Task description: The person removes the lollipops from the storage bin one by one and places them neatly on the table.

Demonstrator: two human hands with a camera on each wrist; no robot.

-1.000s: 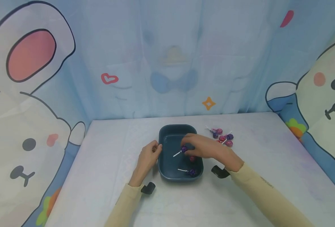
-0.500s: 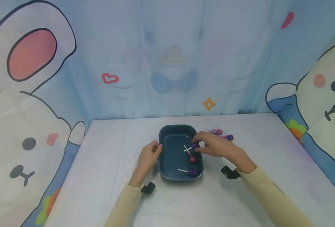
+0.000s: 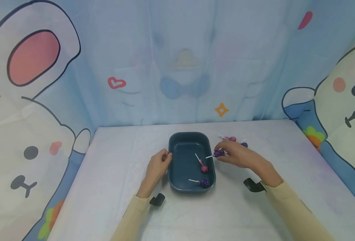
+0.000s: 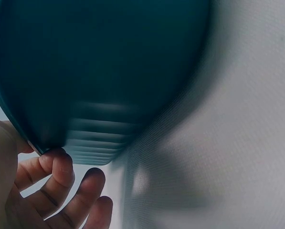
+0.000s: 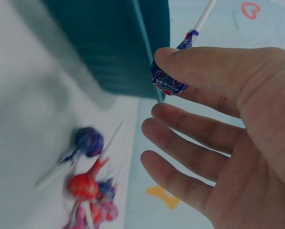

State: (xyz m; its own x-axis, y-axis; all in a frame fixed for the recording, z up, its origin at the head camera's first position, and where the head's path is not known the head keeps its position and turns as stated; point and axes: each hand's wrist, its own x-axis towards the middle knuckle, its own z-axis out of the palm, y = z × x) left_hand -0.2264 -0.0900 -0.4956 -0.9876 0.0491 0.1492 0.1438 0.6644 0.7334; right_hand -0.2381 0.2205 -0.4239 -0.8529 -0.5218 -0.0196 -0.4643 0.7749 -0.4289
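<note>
My right hand [image 3: 239, 154] pinches a purple-wrapped lollipop [image 3: 218, 153] just past the right rim of a dark teal tray [image 3: 212, 174]. In the right wrist view, the thumb presses on the lollipop's wrapped head [image 5: 163, 82], and the white stick points up and away; the other fingers are spread. My left hand [image 3: 157, 172] grips the tray's left rim; the left wrist view has the thumb and index finger [image 4: 61, 164] pinching that edge. Inside the tray lie a pink lollipop [image 3: 204, 168] and another purple lollipop [image 3: 204, 183].
Several pink, red and purple lollipops [image 5: 87, 186] lie in a loose pile right of the tray, partly hidden behind the right hand in the head view. A white cloth covers the table [image 3: 111, 187]. A blue curtain [image 3: 135, 43] with cartoon prints hangs behind.
The right hand has moved rightward with the purple lollipop, from over the tray's middle to outside its right rim. The pink lollipop inside is now uncovered. The left hand and tray stay put.
</note>
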